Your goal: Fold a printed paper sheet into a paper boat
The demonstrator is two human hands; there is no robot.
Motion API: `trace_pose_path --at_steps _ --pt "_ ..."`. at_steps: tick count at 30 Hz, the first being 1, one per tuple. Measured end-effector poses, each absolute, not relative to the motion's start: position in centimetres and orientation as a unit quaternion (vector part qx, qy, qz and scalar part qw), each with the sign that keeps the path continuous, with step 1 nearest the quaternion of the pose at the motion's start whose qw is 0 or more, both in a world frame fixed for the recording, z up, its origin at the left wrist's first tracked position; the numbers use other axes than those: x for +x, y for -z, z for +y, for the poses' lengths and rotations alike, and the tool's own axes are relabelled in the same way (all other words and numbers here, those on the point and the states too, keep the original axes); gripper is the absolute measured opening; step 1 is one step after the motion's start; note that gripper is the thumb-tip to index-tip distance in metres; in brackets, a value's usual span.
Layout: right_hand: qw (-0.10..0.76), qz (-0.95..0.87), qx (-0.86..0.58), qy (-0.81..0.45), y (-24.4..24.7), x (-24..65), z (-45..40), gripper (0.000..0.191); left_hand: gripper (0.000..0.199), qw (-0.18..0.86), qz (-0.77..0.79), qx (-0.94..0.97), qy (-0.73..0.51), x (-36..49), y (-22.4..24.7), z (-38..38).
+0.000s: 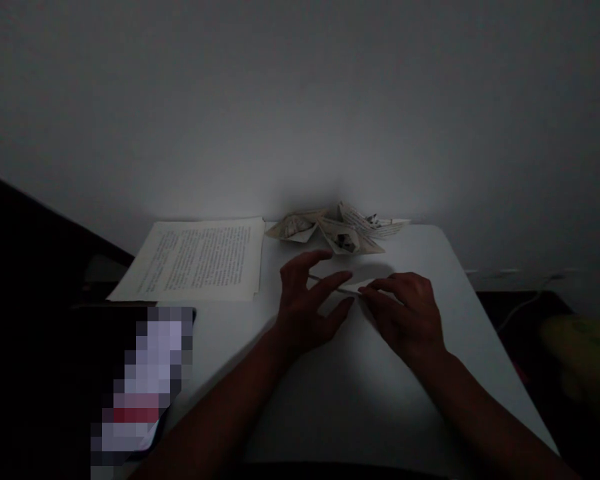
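Observation:
A small folded piece of pale paper (349, 289) is held just above the white table, seen nearly edge-on. My right hand (407, 310) pinches its right end between thumb and fingers. On the other side, my left hand (310, 303) has its fingers spread and curved around the paper's left part, thumb and index finger apart. Whether a left fingertip touches the paper I cannot tell. Behind both hands, several folded printed-paper boats (347, 235) sit against the wall.
A stack of printed sheets (200, 260) lies at the table's back left. At the left edge rests a phone (153, 373) with a blurred, lit screen. The white table (430, 247) meets a grey wall (300, 100). A yellowish object (585, 353) is down at the right. The light is dim.

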State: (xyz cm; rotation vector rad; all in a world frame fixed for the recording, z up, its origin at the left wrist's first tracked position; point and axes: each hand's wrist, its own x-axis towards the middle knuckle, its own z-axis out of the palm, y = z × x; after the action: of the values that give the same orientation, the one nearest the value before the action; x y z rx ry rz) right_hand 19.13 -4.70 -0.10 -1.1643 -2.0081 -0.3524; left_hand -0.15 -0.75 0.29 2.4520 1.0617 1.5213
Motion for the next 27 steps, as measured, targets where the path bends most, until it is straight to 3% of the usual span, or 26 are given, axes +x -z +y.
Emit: trace_pose_path --at_steps 5,19,27 --pt "0.352 -0.807 -0.456 0.129 0.2 18.6 -4.7 0.013 0.007 0.055 0.289 0.848 -0.442 -0.3 0.0 -0.2" --pt "0.383 -0.805 -0.443 0.092 0.3 18.7 -4.7 0.015 0.011 0.073 0.278 0.878 -0.383 -0.3 0.2 0.1" --pt "0.4 -0.796 -0.448 0.077 0.3 18.8 -4.6 0.014 0.008 0.094 0.284 0.837 -0.459 0.0 1.0 0.4"
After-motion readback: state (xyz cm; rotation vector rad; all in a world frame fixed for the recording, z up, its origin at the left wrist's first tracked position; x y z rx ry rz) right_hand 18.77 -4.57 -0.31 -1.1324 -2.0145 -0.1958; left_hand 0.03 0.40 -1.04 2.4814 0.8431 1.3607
